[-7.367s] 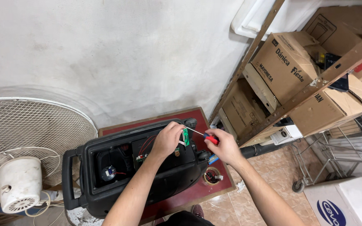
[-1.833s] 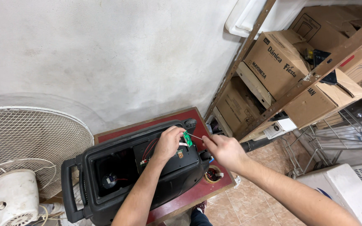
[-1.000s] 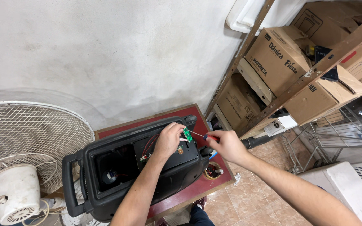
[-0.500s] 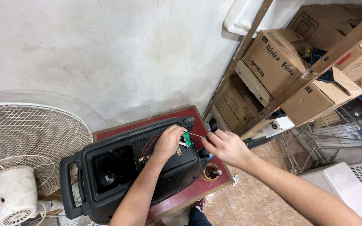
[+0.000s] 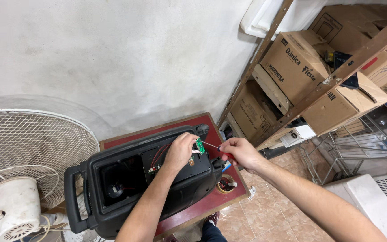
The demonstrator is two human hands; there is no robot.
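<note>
On the red desk (image 5: 211,202), a black speaker (image 5: 126,188) lies open-backed. Left hand (image 5: 181,150) pinches a small green circuit board (image 5: 199,145) at its 2 o'clock corner. Right hand (image 5: 240,152), at 3 o'clock, grips a red-handled screwdriver (image 5: 218,149), tip touching the board.

head view, steeply downward, near speaker (image 5: 148,179)

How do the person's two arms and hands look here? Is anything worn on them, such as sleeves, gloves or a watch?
Both arms are bare from as far up as the picture shows down to the fingers. The left hand and the right hand wear no gloves. No sleeve, watch, bracelet or ring is visible on either arm. The forearms are slim, and light hair shows on the right one.
</note>
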